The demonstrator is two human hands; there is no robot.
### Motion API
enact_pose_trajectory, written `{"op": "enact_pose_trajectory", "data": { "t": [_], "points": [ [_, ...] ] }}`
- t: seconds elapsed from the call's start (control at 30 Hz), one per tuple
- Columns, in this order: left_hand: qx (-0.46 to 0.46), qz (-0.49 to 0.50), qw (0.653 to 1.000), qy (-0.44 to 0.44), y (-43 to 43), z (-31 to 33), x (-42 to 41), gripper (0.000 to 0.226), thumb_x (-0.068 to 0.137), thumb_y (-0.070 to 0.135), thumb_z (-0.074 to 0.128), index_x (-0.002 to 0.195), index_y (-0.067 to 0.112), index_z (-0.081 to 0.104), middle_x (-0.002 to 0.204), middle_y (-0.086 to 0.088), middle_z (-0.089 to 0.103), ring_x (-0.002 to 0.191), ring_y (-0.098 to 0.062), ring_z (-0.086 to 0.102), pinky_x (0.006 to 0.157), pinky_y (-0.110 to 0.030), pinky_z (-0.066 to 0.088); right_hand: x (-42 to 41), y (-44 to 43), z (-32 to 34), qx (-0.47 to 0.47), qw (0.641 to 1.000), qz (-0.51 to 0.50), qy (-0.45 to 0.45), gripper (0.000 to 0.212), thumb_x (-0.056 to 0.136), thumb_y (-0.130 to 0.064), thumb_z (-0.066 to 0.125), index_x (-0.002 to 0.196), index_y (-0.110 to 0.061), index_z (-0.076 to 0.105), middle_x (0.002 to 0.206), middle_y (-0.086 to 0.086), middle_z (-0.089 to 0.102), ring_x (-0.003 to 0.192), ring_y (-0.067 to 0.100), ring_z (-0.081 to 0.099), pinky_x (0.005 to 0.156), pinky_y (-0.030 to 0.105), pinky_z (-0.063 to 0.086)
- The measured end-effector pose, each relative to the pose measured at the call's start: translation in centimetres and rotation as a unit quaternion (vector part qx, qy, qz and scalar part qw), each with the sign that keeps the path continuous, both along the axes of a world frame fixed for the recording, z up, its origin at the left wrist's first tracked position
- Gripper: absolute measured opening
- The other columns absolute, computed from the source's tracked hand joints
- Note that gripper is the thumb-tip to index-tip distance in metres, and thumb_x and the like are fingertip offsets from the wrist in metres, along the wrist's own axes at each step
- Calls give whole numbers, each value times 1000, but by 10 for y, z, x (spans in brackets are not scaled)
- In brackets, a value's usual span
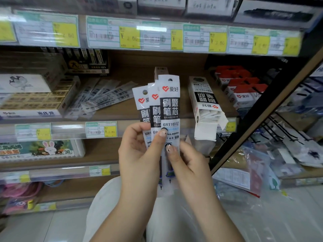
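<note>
Two hands, the left hand [139,154] and the right hand [188,163], together hold three pen refill packets [170,105], fanned one over another. One open white refill box [204,98] on the shelf [139,67]. One narrow brown box [160,71] showing above the packets. At least four red-topped boxes [244,91] to the right; blur prevents an exact count. One heap of flat clear packets [101,96] to the left, too blurred to number. Seven yellow-patched price labels [129,37] along the top rail [82,32]. Three on the middle rail [70,130]. One rabbit-picture box [43,149] lower down
</note>
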State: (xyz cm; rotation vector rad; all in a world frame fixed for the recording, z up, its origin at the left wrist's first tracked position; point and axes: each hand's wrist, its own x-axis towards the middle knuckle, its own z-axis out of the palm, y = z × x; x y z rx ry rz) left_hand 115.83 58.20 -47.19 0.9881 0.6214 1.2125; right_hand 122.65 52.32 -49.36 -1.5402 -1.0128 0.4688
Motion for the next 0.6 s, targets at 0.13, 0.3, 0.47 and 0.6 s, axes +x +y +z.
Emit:
{"op": "enact_pose_trajectory", "data": {
  "t": [0.13,0.3,0.47,0.6],
  "points": [
    [30,-49,998,40,4,3,17,17,85,1,62,84,17,54,78,2,71,73,-10,66,64,-23,52,13,7,5,-9,993,28,115,15,95,-25,52,85,-26,63,78,-13,69,76,-1,62,68,19,48],
    [162,-94,969,159,12,12,42,4,82,27,56,86,28,57,92,1,70,87,-19,67,76,-44,55,35,3,7,50,985,-28,163,10,89,-15,60,92,-22,68,84,-4,73,76,7,67,64,22,51],
    [349,-34,869,349,20,16,67,24,90,19,54,110,22,44,109,3,53,100,-11,54,81,-26,46,63,-26,9,85,974,-175,119,17,88,-11,63,82,-26,67,79,-15,73,76,3,68,62,18,52],
    [383,-40,689,614,28,1,96,31,88,35,54,101,11,40,100,-10,59,90,-30,60,63,-33,41,69,-41,9,101,959,-218,147,18,90,-6,57,87,-22,65,76,-8,74,71,5,70,59,23,55]
  ]
}}
